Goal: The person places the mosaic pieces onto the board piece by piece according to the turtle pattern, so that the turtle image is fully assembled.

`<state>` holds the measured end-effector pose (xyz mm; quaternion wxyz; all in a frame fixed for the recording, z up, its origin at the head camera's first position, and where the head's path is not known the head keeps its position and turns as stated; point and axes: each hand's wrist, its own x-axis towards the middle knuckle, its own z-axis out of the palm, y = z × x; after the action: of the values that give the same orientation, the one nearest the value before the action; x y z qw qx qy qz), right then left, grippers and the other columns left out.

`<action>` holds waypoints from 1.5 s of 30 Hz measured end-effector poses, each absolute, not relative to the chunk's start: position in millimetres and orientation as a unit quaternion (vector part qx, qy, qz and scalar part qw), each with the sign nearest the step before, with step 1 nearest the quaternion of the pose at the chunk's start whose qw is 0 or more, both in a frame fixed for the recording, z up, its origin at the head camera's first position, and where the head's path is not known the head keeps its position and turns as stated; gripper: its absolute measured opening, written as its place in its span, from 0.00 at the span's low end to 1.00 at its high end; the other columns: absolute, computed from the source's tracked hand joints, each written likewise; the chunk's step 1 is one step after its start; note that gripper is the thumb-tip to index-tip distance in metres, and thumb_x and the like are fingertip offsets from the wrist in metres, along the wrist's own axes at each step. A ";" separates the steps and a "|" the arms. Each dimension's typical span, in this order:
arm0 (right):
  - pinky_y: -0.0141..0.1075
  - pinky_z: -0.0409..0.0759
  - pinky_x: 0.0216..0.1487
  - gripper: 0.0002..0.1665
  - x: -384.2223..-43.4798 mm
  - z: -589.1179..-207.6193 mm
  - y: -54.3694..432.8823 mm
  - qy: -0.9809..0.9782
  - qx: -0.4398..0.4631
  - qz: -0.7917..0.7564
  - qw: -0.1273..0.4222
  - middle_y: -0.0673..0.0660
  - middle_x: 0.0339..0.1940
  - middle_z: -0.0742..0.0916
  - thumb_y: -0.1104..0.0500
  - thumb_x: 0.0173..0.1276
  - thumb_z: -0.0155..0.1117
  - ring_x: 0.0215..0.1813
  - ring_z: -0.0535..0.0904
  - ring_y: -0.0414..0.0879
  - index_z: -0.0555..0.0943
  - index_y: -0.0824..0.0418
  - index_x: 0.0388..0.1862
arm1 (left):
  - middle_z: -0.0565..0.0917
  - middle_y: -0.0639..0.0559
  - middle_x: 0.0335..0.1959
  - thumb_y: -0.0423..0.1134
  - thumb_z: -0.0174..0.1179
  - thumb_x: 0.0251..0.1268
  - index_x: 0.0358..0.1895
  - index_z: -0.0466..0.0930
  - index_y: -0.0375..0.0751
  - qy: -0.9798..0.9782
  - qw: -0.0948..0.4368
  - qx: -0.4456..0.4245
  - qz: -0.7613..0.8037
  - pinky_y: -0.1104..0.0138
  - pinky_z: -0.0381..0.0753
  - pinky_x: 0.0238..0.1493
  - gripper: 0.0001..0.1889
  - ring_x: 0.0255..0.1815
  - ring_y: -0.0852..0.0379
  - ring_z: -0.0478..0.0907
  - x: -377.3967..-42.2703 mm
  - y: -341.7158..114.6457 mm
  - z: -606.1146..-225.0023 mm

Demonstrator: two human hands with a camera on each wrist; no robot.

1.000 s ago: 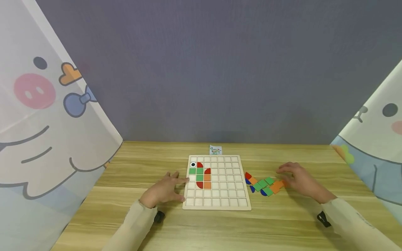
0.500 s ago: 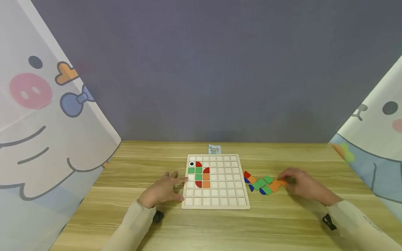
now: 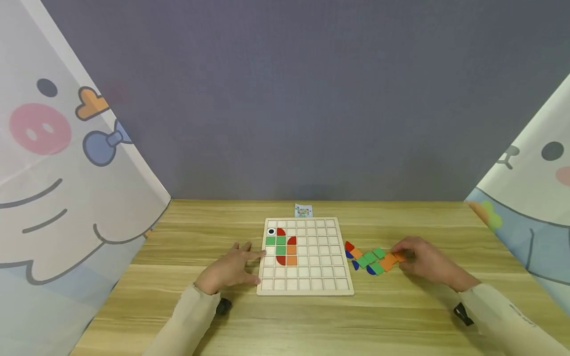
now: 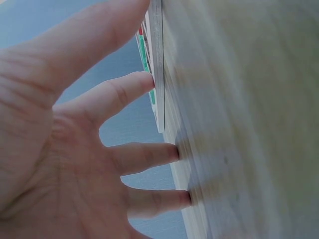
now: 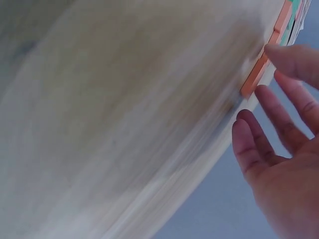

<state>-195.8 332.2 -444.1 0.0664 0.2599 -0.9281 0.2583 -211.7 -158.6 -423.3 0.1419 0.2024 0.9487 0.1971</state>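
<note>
My left hand [image 3: 229, 272] is spread with straight fingers at the left side of the pale gridded board [image 3: 320, 272]. Its thumb and index fingertip touch the board's edge, while two other fingertips rest on the table in the left wrist view. On the board lie an eye tile [image 3: 271, 231], green squares [image 3: 280, 250], orange squares [image 3: 291, 260] and red quarter-round tiles [image 3: 291, 241]. My right hand [image 3: 425, 262] pinches an orange square tile [image 5: 255, 77] between thumb and index finger, at the right end of the loose tiles. Its other fingers are bent behind the tile.
Loose tiles lie right of the board: green squares [image 3: 370, 257], orange squares [image 3: 389, 261], blue rounded pieces [image 3: 371, 270] and a red one [image 3: 349, 245]. A small picture card [image 3: 304, 211] lies behind the board. A grey partition [image 3: 320, 109] rises at the table's back.
My right hand has come down to the rightmost orange tile, and its thumb and index finger have closed on it. The left hand stays at the board's edge. The head view has shifted slightly.
</note>
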 end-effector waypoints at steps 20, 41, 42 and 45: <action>0.40 0.69 0.38 0.09 -209.8 -441.4 297.9 -0.951 0.208 0.223 0.050 0.50 0.37 0.84 0.59 0.58 0.71 0.37 0.69 0.45 0.85 0.59 0.37 | 0.56 0.33 0.71 0.49 0.73 0.47 0.65 0.72 0.56 0.950 0.142 0.196 0.199 0.32 0.59 0.53 0.37 0.68 0.25 0.47 -212.2 -158.5 -423.0; 0.46 0.75 0.40 0.11 -217.4 -439.1 289.5 -0.955 0.160 0.245 0.050 0.50 0.36 0.84 0.64 0.53 0.71 0.38 0.74 0.47 0.85 0.59 0.38 | 0.57 0.32 0.71 0.49 0.73 0.46 0.65 0.73 0.56 0.949 0.143 0.197 0.201 0.32 0.61 0.53 0.37 0.68 0.25 0.48 -212.1 -157.6 -425.3; 0.46 0.76 0.40 0.12 -216.9 -438.3 289.7 -0.952 0.161 0.255 0.052 0.51 0.38 0.84 0.64 0.54 0.71 0.40 0.73 0.48 0.85 0.58 0.39 | 0.57 0.33 0.71 0.49 0.73 0.46 0.65 0.73 0.56 0.949 0.143 0.197 0.201 0.32 0.61 0.53 0.37 0.68 0.25 0.48 -212.1 -157.8 -425.5; 0.47 0.76 0.42 0.13 -215.5 -436.0 289.8 -0.943 0.176 0.271 0.077 0.50 0.40 0.83 0.65 0.54 0.72 0.42 0.73 0.50 0.85 0.57 0.40 | 0.57 0.33 0.71 0.49 0.73 0.46 0.65 0.73 0.56 0.949 0.142 0.197 0.203 0.32 0.60 0.53 0.36 0.68 0.25 0.48 -212.4 -158.0 -425.9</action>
<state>-215.5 289.8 -436.0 0.0773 0.1755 -0.9433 0.2710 -212.4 -158.0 -425.9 0.1423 0.1971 0.9486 0.2029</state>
